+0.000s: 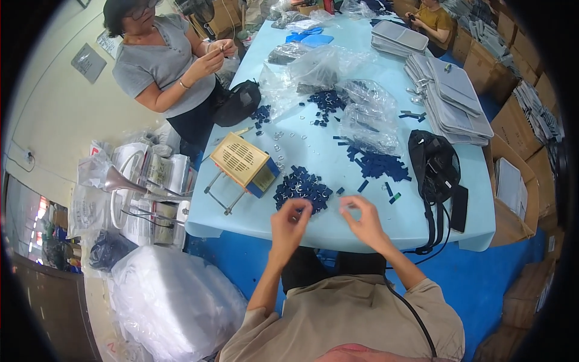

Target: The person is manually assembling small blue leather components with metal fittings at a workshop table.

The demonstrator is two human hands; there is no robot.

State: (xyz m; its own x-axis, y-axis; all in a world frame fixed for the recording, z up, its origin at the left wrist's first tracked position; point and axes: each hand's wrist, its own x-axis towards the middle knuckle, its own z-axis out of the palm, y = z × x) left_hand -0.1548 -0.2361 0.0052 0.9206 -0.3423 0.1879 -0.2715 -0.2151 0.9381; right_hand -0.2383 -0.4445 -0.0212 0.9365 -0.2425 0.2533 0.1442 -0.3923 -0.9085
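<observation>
My left hand (290, 224) is over the near edge of a pile of navy fabric tabs (301, 188), many with small metal rings. Its fingers curl toward the thumb, and whatever they hold is too small to make out. To its right, my right hand (363, 222) is above the table with fingers bent and slightly apart, a little blurred; nothing shows in it. A single navy tab (341, 191) is just beyond its fingertips. Flat navy strips (380, 164) form another pile farther right, and loose metal rings (278, 148) are scattered beyond the tab pile.
A yellow perforated metal box (240, 160) stands on the pale blue table (253, 217) at left. A black mesh bag (433, 166) and dark phone (459, 209) lie right. Plastic bags (368, 114) and stacked grey panels (452, 96) sit farther back. A co-worker (175, 66) stands far left.
</observation>
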